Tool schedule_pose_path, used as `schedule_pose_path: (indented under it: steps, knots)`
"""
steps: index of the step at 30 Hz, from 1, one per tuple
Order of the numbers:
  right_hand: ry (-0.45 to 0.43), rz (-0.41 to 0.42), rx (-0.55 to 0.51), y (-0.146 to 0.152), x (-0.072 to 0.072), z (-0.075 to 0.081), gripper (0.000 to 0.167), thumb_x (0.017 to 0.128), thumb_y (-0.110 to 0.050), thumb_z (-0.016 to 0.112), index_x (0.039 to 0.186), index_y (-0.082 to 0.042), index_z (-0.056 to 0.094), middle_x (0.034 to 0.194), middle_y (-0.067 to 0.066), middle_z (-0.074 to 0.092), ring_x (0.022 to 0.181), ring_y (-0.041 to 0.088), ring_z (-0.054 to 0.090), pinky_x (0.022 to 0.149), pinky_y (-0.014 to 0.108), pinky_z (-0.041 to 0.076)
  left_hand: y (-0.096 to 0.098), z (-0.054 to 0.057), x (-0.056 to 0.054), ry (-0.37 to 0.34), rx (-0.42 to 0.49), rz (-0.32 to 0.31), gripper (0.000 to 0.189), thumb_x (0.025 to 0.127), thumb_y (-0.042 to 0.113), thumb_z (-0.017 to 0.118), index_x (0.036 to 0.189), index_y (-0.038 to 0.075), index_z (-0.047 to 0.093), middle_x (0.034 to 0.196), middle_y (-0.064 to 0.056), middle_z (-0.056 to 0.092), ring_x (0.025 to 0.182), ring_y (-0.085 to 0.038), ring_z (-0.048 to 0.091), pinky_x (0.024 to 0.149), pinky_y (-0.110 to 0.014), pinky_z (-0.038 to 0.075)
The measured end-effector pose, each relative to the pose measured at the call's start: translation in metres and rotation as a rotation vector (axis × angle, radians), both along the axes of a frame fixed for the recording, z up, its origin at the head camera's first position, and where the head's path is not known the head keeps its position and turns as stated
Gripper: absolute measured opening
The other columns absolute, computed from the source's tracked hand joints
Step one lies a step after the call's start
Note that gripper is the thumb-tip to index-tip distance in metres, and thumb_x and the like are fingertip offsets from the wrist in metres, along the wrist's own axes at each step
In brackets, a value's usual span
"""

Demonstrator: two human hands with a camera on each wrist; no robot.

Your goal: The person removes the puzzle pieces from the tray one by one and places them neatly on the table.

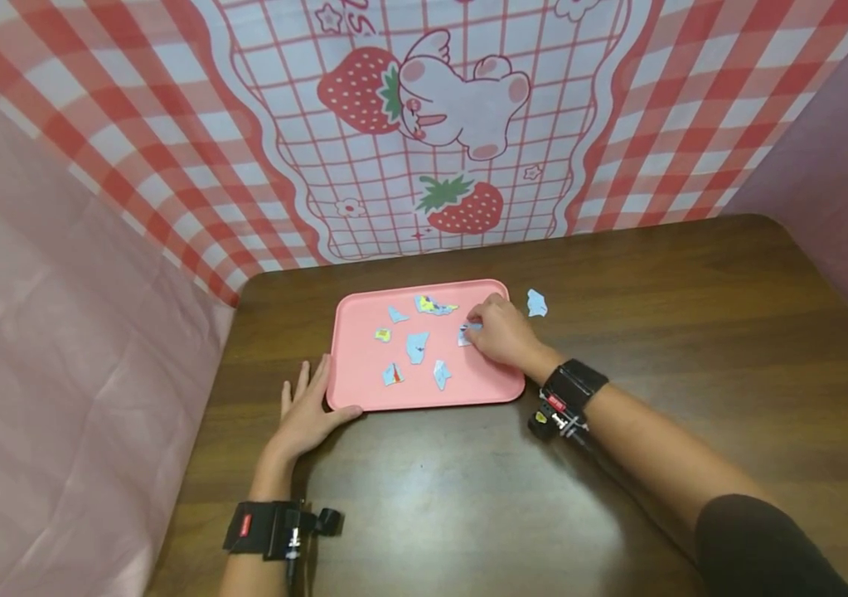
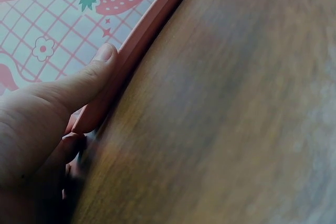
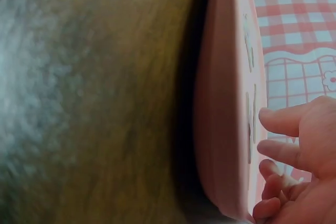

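A pink tray (image 1: 424, 400) lies on the wooden table with several torn, light-blue printed paper pieces on it. My left hand (image 1: 307, 419) steadies its near left corner, thumb along the front edge and the other fingers on the left side. From the left wrist view, the thumb (image 2: 97, 72) rests against the tray's rim (image 2: 144, 32). On the tray's right half, my right hand (image 1: 501, 332) touches a blue paper piece (image 1: 464, 336), partly covering it. The right wrist view has its thumb and a finger (image 3: 283, 153) apart, tips at the tray's surface.
One loose blue paper piece (image 1: 536, 303) lies on the table beyond the tray's right edge. A larger blue scrap (image 1: 416, 348) sits mid-tray, and a yellow-printed one (image 1: 434, 306) near the back rim. A strawberry-print cloth (image 1: 461, 124) hangs behind the table (image 1: 677, 332).
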State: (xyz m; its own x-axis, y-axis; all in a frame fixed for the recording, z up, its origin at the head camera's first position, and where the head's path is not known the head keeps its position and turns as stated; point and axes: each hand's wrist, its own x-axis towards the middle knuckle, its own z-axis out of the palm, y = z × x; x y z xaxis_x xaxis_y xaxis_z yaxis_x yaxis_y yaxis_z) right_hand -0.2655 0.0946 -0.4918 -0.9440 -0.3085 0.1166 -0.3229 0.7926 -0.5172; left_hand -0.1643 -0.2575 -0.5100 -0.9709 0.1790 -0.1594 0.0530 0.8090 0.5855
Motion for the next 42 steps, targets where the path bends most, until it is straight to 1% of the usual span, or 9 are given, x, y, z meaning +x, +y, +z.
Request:
schedule_pose_path:
  steps: [4,7,14,21,24,28,33,38,42]
  knots:
    - [-0.001,-0.009,0.059,-0.001,0.002,-0.001,0.03,0.084,-0.023,0.08,0.104,-0.001,0.077,0.097,0.014,0.064,0.094,0.028,0.059,0.082,0.044,0.051,0.0,0.001,0.0,0.0,0.003,0.0,0.112,0.085,0.062,0.072,0.164,0.016,0.008,0.169,-0.006,0.009,0.154,-0.031,-0.01,0.115,-0.059,-0.016]
    - [-0.016,-0.02,0.082,-0.002,0.003,0.0,0.031,0.085,-0.025,0.08,0.105,-0.002,0.076,0.1,0.013,0.062,0.094,0.028,0.058,0.081,0.044,0.051,0.0,0.0,-0.001,0.002,0.005,-0.002,0.112,0.085,0.062,0.072,0.164,0.016,0.007,0.169,-0.007,0.008,0.154,-0.032,-0.01,0.115,-0.06,-0.016]
    - [-0.06,-0.046,0.063,-0.005,0.005,0.001,0.033,0.085,-0.024,0.079,0.109,-0.002,0.071,0.105,0.013,0.06,0.097,0.029,0.058,0.083,0.046,0.05,-0.001,-0.001,0.0,-0.002,0.005,-0.001,0.113,0.085,0.062,0.072,0.164,0.015,0.007,0.169,-0.006,0.008,0.154,-0.032,-0.01,0.115,-0.06,-0.016]
    - [-0.066,-0.052,0.038,-0.005,0.005,0.0,0.032,0.086,-0.022,0.079,0.11,-0.004,0.067,0.104,0.011,0.06,0.095,0.027,0.058,0.081,0.044,0.05,0.0,0.0,0.001,-0.005,0.012,0.003,0.113,0.085,0.062,0.071,0.164,0.015,0.007,0.169,-0.006,0.008,0.154,-0.031,-0.01,0.116,-0.059,-0.016]
    - [-0.056,-0.045,-0.001,-0.005,0.006,-0.001,0.029,0.086,-0.019,0.078,0.108,-0.005,0.066,0.101,0.01,0.064,0.09,0.025,0.059,0.078,0.042,0.05,-0.001,0.0,0.001,-0.005,0.013,0.003,0.113,0.085,0.062,0.071,0.164,0.014,0.007,0.169,-0.006,0.008,0.154,-0.031,-0.01,0.115,-0.059,-0.016]
    - [-0.034,-0.047,-0.079,-0.004,0.006,-0.004,0.021,0.085,-0.012,0.076,0.102,-0.006,0.065,0.096,0.009,0.069,0.084,0.025,0.061,0.075,0.041,0.05,-0.001,0.001,0.001,-0.002,0.014,0.004,0.112,0.085,0.062,0.071,0.164,0.014,0.007,0.169,-0.007,0.009,0.154,-0.031,-0.01,0.116,-0.059,-0.016]
    - [-0.025,-0.037,-0.179,-0.002,0.006,-0.007,0.013,0.085,-0.006,0.073,0.096,-0.006,0.067,0.088,0.007,0.069,0.08,0.023,0.061,0.073,0.038,0.049,-0.001,0.001,0.002,-0.001,0.012,0.002,0.113,0.085,0.062,0.072,0.164,0.014,0.008,0.169,-0.007,0.009,0.154,-0.032,-0.01,0.115,-0.059,-0.016]
    - [-0.063,-0.058,-0.298,0.001,0.007,-0.002,0.009,0.086,-0.006,0.071,0.095,-0.005,0.071,0.082,0.007,0.069,0.075,0.022,0.06,0.07,0.036,0.047,-0.001,0.0,0.002,0.002,0.013,0.003,0.113,0.084,0.063,0.072,0.164,0.014,0.008,0.169,-0.007,0.009,0.154,-0.032,-0.01,0.115,-0.059,-0.016]
    - [-0.08,-0.094,-0.343,0.005,0.008,0.005,0.009,0.087,-0.007,0.072,0.096,-0.004,0.072,0.085,0.008,0.069,0.078,0.022,0.061,0.071,0.035,0.047,-0.001,0.0,0.002,0.01,0.011,0.003,0.113,0.084,0.062,0.072,0.164,0.014,0.009,0.169,-0.007,0.009,0.154,-0.033,-0.01,0.115,-0.06,-0.016]
